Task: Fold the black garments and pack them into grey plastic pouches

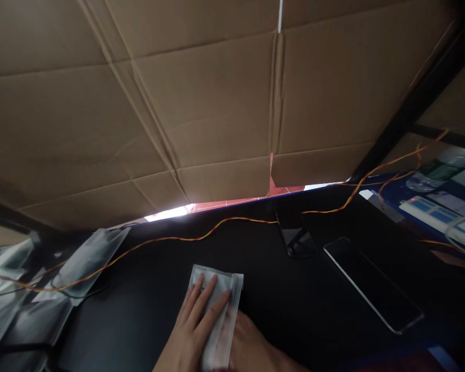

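On a black bench (151,289), seen from the head camera, two bare hands work at one clear plastic bag (223,333) at the near edge of the frame. The left hand (191,320) lies flat across the bag's face, fingers extended and slightly parted, pressing on it rather than gripping. The right hand (251,343) sits beside and partly beneath the bag, its fingers largely covered; whether they are closed on the plastic cannot be told. The bag's lower end and both wrists run out of frame, and its contents are hard to make out.

Two phones, screens dark, lie to the right: a black phone (297,237) near the far edge and a silver-edged phone (372,284) closer in. One red-and-yellow twisted wire (189,238) crosses behind the hands. Several more plastic bags (95,256) overlap at left, too tangled to count, cut off by the frame. One bottle (430,175) at far right is blurred. Creased cardboard (217,103) rises behind.
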`<action>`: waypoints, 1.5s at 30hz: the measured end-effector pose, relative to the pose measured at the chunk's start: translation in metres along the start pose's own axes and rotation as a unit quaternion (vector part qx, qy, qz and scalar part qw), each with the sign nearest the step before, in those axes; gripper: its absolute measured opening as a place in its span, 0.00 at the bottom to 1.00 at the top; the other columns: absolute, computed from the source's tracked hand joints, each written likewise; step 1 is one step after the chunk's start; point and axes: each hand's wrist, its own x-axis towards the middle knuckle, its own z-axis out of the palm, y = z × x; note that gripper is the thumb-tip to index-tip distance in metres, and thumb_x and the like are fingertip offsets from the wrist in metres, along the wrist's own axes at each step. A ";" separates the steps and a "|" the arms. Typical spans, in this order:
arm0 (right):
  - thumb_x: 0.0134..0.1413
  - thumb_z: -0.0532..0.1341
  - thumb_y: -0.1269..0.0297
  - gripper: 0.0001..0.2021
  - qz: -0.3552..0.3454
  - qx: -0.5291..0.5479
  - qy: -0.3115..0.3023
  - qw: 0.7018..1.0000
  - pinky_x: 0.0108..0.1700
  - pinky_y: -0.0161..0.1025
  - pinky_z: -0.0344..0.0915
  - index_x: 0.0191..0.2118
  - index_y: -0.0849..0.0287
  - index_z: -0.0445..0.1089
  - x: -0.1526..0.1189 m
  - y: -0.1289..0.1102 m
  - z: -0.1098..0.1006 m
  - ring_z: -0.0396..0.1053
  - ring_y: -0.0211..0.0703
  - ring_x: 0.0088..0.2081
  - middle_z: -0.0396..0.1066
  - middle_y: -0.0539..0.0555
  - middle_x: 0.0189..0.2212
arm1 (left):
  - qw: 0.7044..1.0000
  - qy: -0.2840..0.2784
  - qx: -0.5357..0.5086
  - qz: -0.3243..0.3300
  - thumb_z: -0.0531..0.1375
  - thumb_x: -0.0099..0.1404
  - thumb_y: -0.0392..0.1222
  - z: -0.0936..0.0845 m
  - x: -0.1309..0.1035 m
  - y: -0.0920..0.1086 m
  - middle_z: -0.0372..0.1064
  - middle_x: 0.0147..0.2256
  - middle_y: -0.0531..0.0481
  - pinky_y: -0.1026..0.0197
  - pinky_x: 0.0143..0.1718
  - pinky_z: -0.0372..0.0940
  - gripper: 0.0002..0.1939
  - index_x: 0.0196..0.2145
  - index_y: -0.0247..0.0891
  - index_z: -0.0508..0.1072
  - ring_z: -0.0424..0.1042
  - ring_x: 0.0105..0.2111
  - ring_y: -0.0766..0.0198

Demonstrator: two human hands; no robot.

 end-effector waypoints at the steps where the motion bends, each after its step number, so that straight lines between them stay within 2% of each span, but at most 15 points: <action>1: 0.78 0.57 0.56 0.22 0.011 0.003 0.002 1.000 0.62 0.48 0.75 0.67 0.62 0.69 0.004 -0.001 0.003 0.78 0.55 0.60 0.81 0.62 0.59 | 1.000 0.002 -0.001 0.002 0.53 0.68 0.82 0.000 -0.001 0.000 0.54 0.77 0.42 0.31 0.68 0.66 0.53 0.80 0.53 0.52 0.57 0.75 0.32; 4: 0.77 0.59 0.59 0.18 0.020 0.020 0.007 1.000 0.65 0.46 0.72 0.65 0.59 0.71 0.002 -0.005 -0.008 0.78 0.51 0.60 0.81 0.59 0.59 | 1.000 0.001 -0.016 -0.014 0.48 0.72 0.80 -0.003 -0.003 -0.001 0.55 0.77 0.44 0.31 0.71 0.62 0.49 0.80 0.53 0.51 0.56 0.76 0.36; 6: 0.78 0.61 0.58 0.15 -0.003 0.039 0.000 0.999 0.71 0.41 0.65 0.62 0.55 0.74 -0.009 -0.007 -0.033 0.75 0.45 0.64 0.80 0.53 0.61 | 0.999 0.006 -0.024 -0.036 0.46 0.76 0.76 -0.003 -0.005 0.000 0.56 0.77 0.44 0.31 0.72 0.59 0.45 0.81 0.52 0.50 0.57 0.76 0.37; 8: 0.78 0.62 0.58 0.12 -0.034 0.060 -0.039 0.997 0.76 0.41 0.58 0.59 0.53 0.77 -0.022 -0.007 -0.064 0.71 0.41 0.67 0.80 0.50 0.61 | 0.999 0.009 -0.020 -0.044 0.46 0.78 0.73 -0.001 -0.005 0.001 0.56 0.77 0.43 0.32 0.72 0.59 0.43 0.81 0.50 0.50 0.57 0.76 0.38; 11: 0.76 0.65 0.59 0.16 0.026 0.027 -0.049 0.998 0.77 0.45 0.58 0.63 0.54 0.76 -0.036 -0.004 -0.092 0.66 0.46 0.72 0.76 0.52 0.66 | 0.999 0.006 0.021 -0.027 0.51 0.74 0.76 0.005 -0.003 0.005 0.52 0.78 0.39 0.30 0.71 0.60 0.48 0.81 0.48 0.50 0.55 0.76 0.34; 14: 0.76 0.64 0.61 0.20 0.021 0.008 -0.052 0.998 0.77 0.48 0.59 0.67 0.56 0.73 -0.038 -0.001 -0.084 0.68 0.49 0.72 0.74 0.56 0.68 | 0.999 -0.004 0.052 -0.004 0.57 0.69 0.79 0.010 0.002 0.010 0.48 0.79 0.36 0.28 0.70 0.61 0.54 0.81 0.47 0.50 0.54 0.76 0.30; 16: 0.77 0.62 0.61 0.25 -0.001 0.004 -0.041 0.999 0.75 0.50 0.63 0.74 0.58 0.65 -0.036 0.001 -0.064 0.68 0.52 0.71 0.71 0.60 0.70 | 0.999 -0.003 0.047 0.005 0.58 0.71 0.76 0.010 0.006 0.013 0.48 0.78 0.37 0.29 0.69 0.62 0.52 0.81 0.49 0.49 0.54 0.76 0.31; 19: 0.78 0.60 0.60 0.31 0.011 0.015 -0.008 1.000 0.70 0.49 0.69 0.78 0.60 0.55 -0.027 0.001 -0.037 0.68 0.55 0.71 0.66 0.63 0.73 | 0.999 0.006 0.033 0.005 0.56 0.74 0.73 0.006 0.011 0.015 0.50 0.78 0.39 0.30 0.70 0.63 0.47 0.81 0.52 0.49 0.55 0.76 0.34; 21: 0.79 0.58 0.61 0.27 0.029 0.034 0.011 0.999 0.70 0.48 0.69 0.77 0.58 0.58 -0.020 -0.002 -0.032 0.69 0.52 0.70 0.68 0.62 0.72 | 1.000 0.011 0.025 0.004 0.54 0.74 0.75 0.001 0.012 0.015 0.51 0.78 0.40 0.31 0.70 0.63 0.47 0.81 0.52 0.49 0.56 0.76 0.34; 25: 0.79 0.60 0.61 0.17 0.031 0.093 -0.009 0.995 0.74 0.41 0.61 0.66 0.53 0.73 -0.020 -0.007 -0.061 0.70 0.44 0.69 0.76 0.53 0.65 | 0.999 0.018 0.040 -0.008 0.46 0.78 0.73 -0.006 0.004 0.006 0.55 0.77 0.41 0.31 0.71 0.61 0.46 0.81 0.46 0.46 0.59 0.76 0.40; 29: 0.73 0.67 0.62 0.22 0.121 0.052 -0.012 0.991 0.75 0.47 0.60 0.69 0.49 0.72 -0.039 0.001 -0.093 0.63 0.49 0.72 0.73 0.50 0.69 | 0.995 0.006 0.104 0.007 0.45 0.79 0.73 -0.004 -0.002 -0.005 0.57 0.76 0.40 0.29 0.67 0.66 0.45 0.81 0.44 0.47 0.60 0.75 0.39; 32: 0.68 0.71 0.63 0.26 0.159 0.039 0.002 0.986 0.73 0.50 0.63 0.68 0.45 0.71 -0.043 0.004 -0.089 0.64 0.51 0.70 0.72 0.48 0.69 | 0.990 -0.003 0.140 0.026 0.47 0.74 0.80 0.003 0.001 -0.006 0.56 0.77 0.37 0.27 0.63 0.69 0.51 0.81 0.44 0.50 0.61 0.74 0.34; 37: 0.63 0.70 0.71 0.28 0.206 0.024 0.062 0.976 0.70 0.59 0.64 0.67 0.49 0.72 -0.031 -0.004 -0.066 0.63 0.60 0.70 0.75 0.52 0.65 | 0.991 0.008 0.132 0.021 0.46 0.69 0.84 0.010 0.008 0.001 0.56 0.76 0.34 0.27 0.64 0.68 0.58 0.81 0.42 0.48 0.60 0.74 0.33; 41: 0.61 0.70 0.74 0.35 0.180 0.023 0.050 0.982 0.69 0.59 0.66 0.71 0.44 0.68 -0.035 -0.001 -0.068 0.63 0.60 0.70 0.75 0.51 0.66 | 0.995 0.015 0.098 -0.002 0.44 0.74 0.80 0.007 0.008 0.000 0.55 0.77 0.36 0.26 0.66 0.65 0.52 0.81 0.44 0.46 0.58 0.75 0.36; 45: 0.56 0.72 0.73 0.43 0.226 -0.013 0.058 0.972 0.70 0.62 0.67 0.76 0.49 0.62 -0.047 0.007 -0.078 0.63 0.62 0.71 0.68 0.57 0.72 | 0.997 0.020 0.075 -0.014 0.44 0.76 0.76 0.005 0.006 -0.002 0.55 0.77 0.37 0.27 0.67 0.64 0.49 0.81 0.44 0.46 0.58 0.76 0.38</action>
